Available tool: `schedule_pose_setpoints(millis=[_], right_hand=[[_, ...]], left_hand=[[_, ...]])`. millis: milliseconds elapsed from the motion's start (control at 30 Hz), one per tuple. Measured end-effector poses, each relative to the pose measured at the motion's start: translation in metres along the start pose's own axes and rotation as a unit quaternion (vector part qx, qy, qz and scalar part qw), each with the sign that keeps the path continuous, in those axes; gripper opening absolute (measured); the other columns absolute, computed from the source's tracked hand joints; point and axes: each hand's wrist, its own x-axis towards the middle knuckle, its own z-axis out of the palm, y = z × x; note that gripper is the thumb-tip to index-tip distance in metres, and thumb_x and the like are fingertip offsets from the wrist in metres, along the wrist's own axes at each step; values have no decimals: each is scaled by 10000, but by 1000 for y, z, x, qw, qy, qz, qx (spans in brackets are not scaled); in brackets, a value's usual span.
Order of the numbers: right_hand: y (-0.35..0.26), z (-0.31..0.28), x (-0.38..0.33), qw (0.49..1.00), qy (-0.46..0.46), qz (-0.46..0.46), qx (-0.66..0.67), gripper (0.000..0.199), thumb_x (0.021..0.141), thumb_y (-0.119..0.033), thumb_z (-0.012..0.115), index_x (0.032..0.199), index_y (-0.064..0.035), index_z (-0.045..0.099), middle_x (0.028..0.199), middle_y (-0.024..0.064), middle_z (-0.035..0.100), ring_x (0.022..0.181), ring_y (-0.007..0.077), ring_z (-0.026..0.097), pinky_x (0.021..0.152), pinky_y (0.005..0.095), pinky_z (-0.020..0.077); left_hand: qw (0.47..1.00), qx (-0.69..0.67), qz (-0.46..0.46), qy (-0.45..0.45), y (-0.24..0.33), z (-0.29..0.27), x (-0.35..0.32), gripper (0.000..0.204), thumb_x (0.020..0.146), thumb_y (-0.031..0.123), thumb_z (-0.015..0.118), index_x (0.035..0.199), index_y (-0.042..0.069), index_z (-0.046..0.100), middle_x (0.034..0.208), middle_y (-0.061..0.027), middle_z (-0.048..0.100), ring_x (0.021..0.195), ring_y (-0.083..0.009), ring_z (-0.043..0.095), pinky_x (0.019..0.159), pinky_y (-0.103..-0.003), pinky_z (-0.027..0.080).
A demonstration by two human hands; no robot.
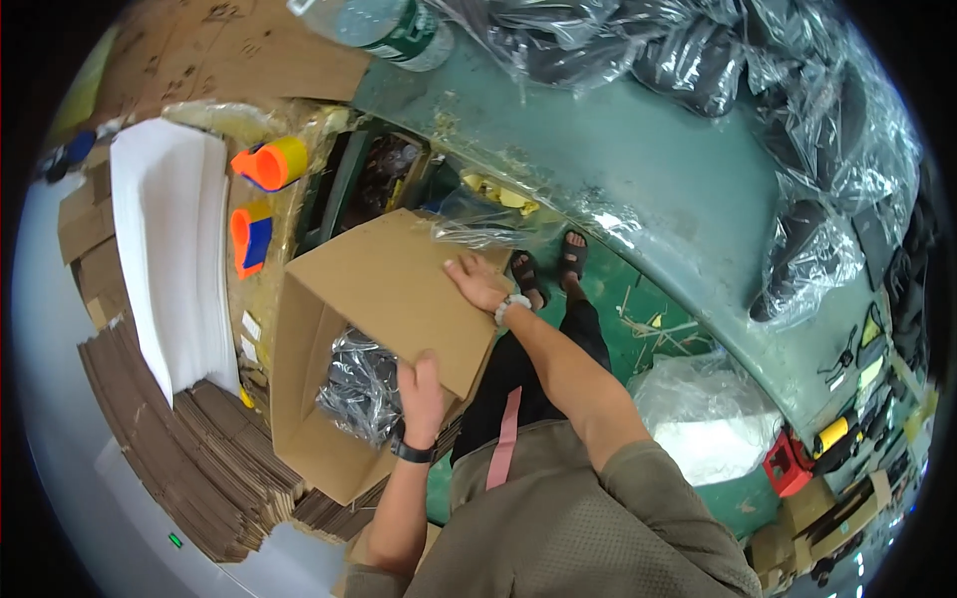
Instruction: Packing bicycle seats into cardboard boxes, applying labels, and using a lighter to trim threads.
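A brown cardboard box is tilted in front of me with its open side facing left. Inside it lies a bundle of dark items in clear plastic. My left hand, with a black band at the wrist, has its fingers closed on the edge of the box's opening, beside the bundle. Flat on the box's outer panel rests my right hand, fingers stretched out and a pale beaded bracelet on its wrist. What the box stands on is mostly hidden.
Two orange tape dispensers and white foam sheets are at the left. Flattened cartons are stacked below them. On the green table are plastic-wrapped dark items and a bottle. A white plastic sack lies at right.
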Motion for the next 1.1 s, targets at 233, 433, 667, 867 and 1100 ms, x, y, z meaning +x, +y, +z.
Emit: schedule_pose_setpoints(millis=[233, 433, 667, 867, 1100], right_hand=[[50, -14, 18, 991, 3, 110, -74, 887, 861, -732, 299, 1446, -69, 367, 1511, 227, 289, 1382, 407, 300, 1135, 472, 240], [97, -20, 29, 984, 24, 155, -80, 900, 848, -743, 333, 1387, -32, 453, 1380, 259, 469, 1295, 393, 442, 1090, 401, 330], [43, 4, -16, 959, -47, 128, 247, 561, 907, -420, 562, 1270, 7, 535, 1203, 166, 604, 1118, 268, 572, 928, 377, 465], [36, -1, -36, 976, -77, 64, 196, 510, 922, -384, 557, 1261, -4, 537, 1196, 145, 607, 1096, 256, 580, 921, 379, 476], [30, -17, -48, 976, -32, -3, 215, 439, 943, -333, 549, 1248, -18, 539, 1187, 115, 612, 1065, 238, 592, 910, 381, 492]], left_hand=[[980, -157, 87, -91, -11, -18, -13, 515, 966, 242, 542, 1360, -55, 397, 1272, -177, 549, 1200, -248, 506, 1005, -346, 394], [964, 158, 164, -136, -83, -106, -80, 635, 823, 292, 693, 1334, -3, 459, 1260, -216, 564, 1172, -342, 545, 974, -407, 441], [956, 292, 29, -18, -167, -145, -136, 310, 833, 292, 620, 1054, 76, 652, 896, -179, 684, 777, -372, 655, 691, -469, 529], [973, 226, 44, 17, -175, -130, -149, 350, 821, 240, 621, 1129, 73, 619, 980, -175, 679, 851, -358, 653, 740, -473, 515], [974, -119, 46, -187, -206, -175, -98, 645, 928, 617, 418, 1154, 44, 610, 1141, -242, 622, 1058, -360, 609, 888, -445, 480]])
